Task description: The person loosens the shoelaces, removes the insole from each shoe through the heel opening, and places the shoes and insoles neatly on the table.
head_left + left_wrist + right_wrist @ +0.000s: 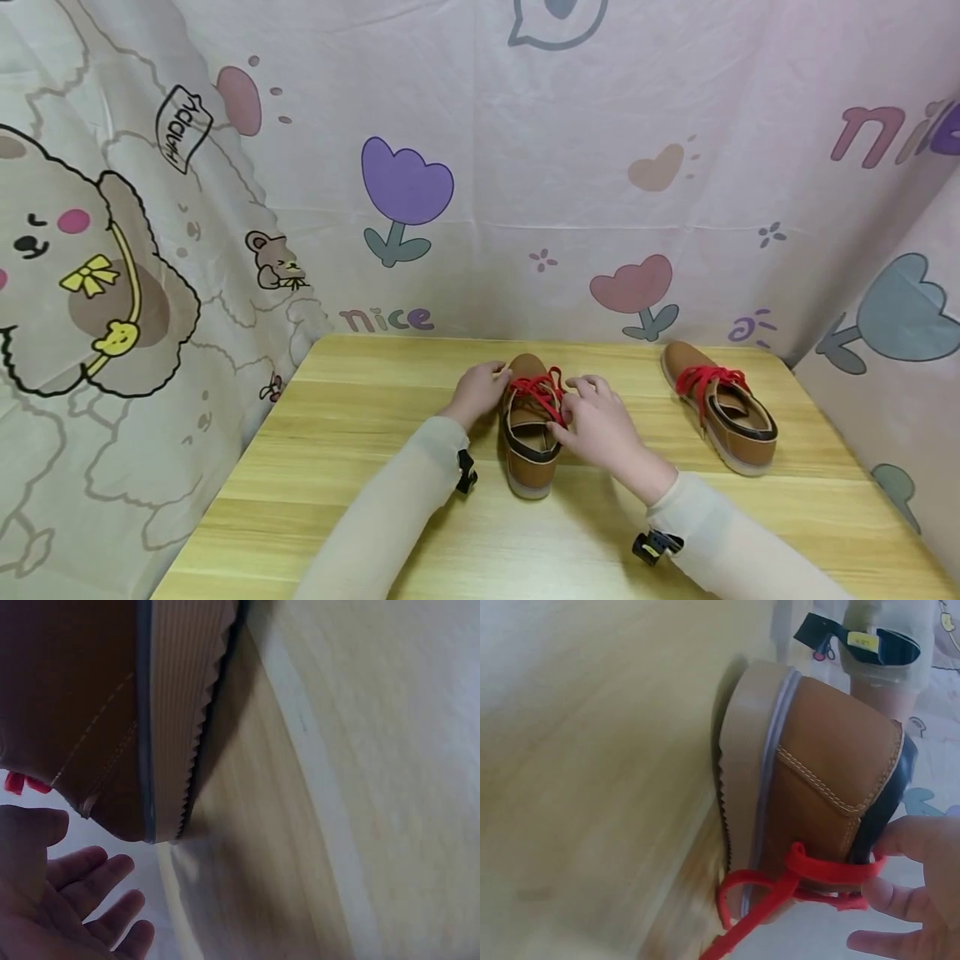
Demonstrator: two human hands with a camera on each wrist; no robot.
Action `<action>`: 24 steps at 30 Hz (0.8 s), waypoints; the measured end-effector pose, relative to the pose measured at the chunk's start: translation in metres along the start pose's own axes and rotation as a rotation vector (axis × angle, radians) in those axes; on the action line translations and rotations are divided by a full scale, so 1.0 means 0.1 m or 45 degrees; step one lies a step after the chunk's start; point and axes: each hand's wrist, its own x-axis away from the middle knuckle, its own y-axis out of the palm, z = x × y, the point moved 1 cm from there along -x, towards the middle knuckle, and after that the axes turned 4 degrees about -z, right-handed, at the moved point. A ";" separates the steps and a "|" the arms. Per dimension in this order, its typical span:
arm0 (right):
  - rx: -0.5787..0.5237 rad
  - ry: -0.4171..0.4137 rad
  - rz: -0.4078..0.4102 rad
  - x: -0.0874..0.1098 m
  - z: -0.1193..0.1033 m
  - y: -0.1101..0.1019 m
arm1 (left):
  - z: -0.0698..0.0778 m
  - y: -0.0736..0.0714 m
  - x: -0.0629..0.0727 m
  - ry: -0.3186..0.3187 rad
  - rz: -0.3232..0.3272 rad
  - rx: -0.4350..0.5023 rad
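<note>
Spanning the background, a pale cloth (510, 183) is displaying printed tulips, hearts, bears and the word "nice" while we are working at a light wooden table (300, 467). Cream sleeves (397, 517) are covering our forearms as we are reaching forward. Between our hands, a brown shoe (531, 471) with a dark collar is standing on its sole, its toe pointing away from us; a matching shoe (723, 425) is standing well apart to our right, its toe angling toward the far left. Our right hand (603, 425) is leaning in at the nearer shoe's right side, thumb and forefinger meeting a red lace (536, 387), though we are not able to tell whether they are pinching it. Our left hand (480, 392) is resting beside the toe, fingers loosely bending and gripping nothing. On the matching shoe, red laces (705, 379) are trailing down one side. Small black straps (465, 472) are circling our cuffs.
</note>
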 end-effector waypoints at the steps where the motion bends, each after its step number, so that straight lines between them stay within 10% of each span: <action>1: 0.003 0.002 -0.007 0.00 0.00 0.01 | -0.01 0.02 -0.01 -0.009 -0.006 -0.004; 24: 0.020 0.058 -0.065 0.05 0.15 0.03 | 0.08 -0.02 0.08 -0.321 0.086 -0.017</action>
